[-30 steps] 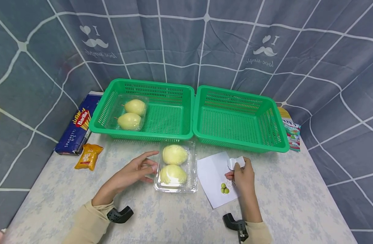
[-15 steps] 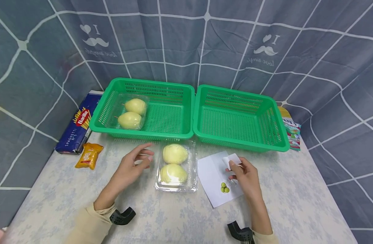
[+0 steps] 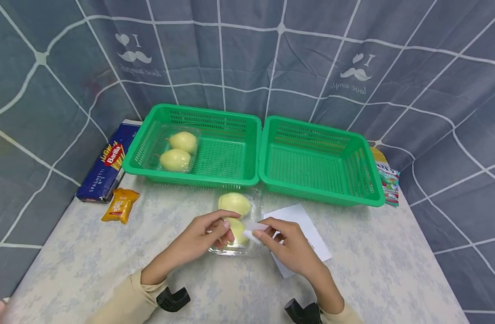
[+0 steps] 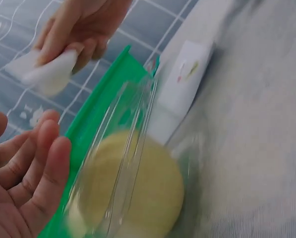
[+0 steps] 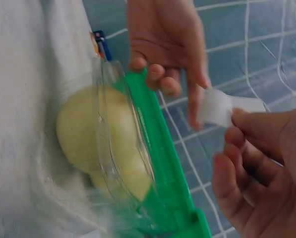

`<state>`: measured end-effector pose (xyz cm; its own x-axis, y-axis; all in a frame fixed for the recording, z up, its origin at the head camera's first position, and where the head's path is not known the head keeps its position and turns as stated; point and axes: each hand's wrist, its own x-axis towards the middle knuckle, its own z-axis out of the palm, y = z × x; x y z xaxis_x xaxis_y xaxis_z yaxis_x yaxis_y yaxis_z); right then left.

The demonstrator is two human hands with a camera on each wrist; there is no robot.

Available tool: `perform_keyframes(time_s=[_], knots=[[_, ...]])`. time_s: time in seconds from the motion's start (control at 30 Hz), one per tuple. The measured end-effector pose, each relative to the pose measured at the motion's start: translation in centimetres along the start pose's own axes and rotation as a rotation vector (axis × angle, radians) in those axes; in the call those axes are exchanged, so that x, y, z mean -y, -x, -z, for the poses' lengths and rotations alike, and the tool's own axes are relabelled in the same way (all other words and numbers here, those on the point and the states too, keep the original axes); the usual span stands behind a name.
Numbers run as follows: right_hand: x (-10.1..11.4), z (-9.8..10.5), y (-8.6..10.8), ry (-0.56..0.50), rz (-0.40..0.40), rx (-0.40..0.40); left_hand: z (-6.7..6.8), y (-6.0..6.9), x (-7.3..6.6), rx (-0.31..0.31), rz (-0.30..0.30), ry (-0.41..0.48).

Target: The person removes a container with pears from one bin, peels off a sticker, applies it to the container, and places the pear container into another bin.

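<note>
A white slip (image 3: 255, 228) is pinched between the thumb and fingers of the right hand (image 3: 291, 246), above the clear container (image 3: 256, 207); no writing can be made out on it. Facing that pinch, the left hand (image 3: 202, 236) holds nothing, its fingers parted and loosely bent; whether a fingertip touches the slip cannot be told. Directly below both hands, the container encloses two yellow fruits (image 3: 234, 204). Partly under the right hand lies a white sheet (image 3: 301, 220), its print too small to read. Beyond the grip stand two green baskets, the left one (image 3: 223, 157) bearing another fruit pack, the right one (image 3: 305, 166) beside a packet (image 3: 390, 182) with unclear lettering. Far left of the grip are an orange packet (image 3: 121, 205) and a blue box (image 3: 109, 166) reading "Barilla" and "SPAGHETTI N°5". The curtain (image 3: 247, 54) behind shows "love simple" mirrored.
</note>
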<state>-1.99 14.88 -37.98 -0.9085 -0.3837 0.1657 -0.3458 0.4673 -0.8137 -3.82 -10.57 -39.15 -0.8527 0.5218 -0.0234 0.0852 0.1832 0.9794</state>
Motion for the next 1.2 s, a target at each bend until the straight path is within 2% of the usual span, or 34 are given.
perform_keyframes(time_s=[0.07,0.17,0.27,0.33,0.47,0.57,0.63,0.73,0.8,0.9,1.0,1.1,1.2], knots=[[0.3,-0.5,-0.2,0.054,0.056,-0.038,-0.4,-0.1,-0.3,0.0,0.007,0.001],[0.4,-1.2,-0.6,0.141,0.182,-0.109,-0.8,-0.2,-0.7,-0.045,0.002,0.02],[0.4,-2.0,-0.8,0.221,0.263,-0.159,-1.2,-0.3,-0.7,-0.062,-0.008,0.072],[0.5,-2.5,-0.9,0.291,0.27,-0.19,-1.4,-0.3,-0.6,-0.058,-0.011,0.098],[1.1,-3.4,-1.0,0.44,0.225,-0.231,-1.7,-0.4,-0.4,-0.074,-0.01,0.098],[1.4,-4.1,-1.1,0.505,0.2,-0.253,-1.9,-0.6,-0.3,-0.104,-0.009,0.081],[1.6,-4.5,-1.1,0.51,0.19,-0.258,-1.9,-0.7,-0.1,-0.13,-0.005,0.076],[1.9,-4.7,-1.0,0.472,0.176,-0.242,-1.8,-0.7,0.0,-0.177,0.017,0.079],[2.0,-4.6,-0.9,0.377,0.14,-0.204,-1.7,-0.7,0.0,-0.206,0.032,0.081],[1.9,-4.1,-0.9,0.139,-0.001,-0.151,-1.5,-0.6,0.1,-0.235,0.043,0.08],[1.4,-3.4,-1.2,-0.054,-0.164,-0.179,-1.3,-0.6,0.1,-0.247,0.045,0.055],[0.8,-2.9,-1.6,-0.114,-0.248,-0.186,-1.2,-0.6,0.0,-0.244,0.06,-0.005],[0.2,-2.5,-1.9,-0.16,-0.259,-0.107,-1.3,-0.8,-0.3,-0.227,0.066,-0.076]])
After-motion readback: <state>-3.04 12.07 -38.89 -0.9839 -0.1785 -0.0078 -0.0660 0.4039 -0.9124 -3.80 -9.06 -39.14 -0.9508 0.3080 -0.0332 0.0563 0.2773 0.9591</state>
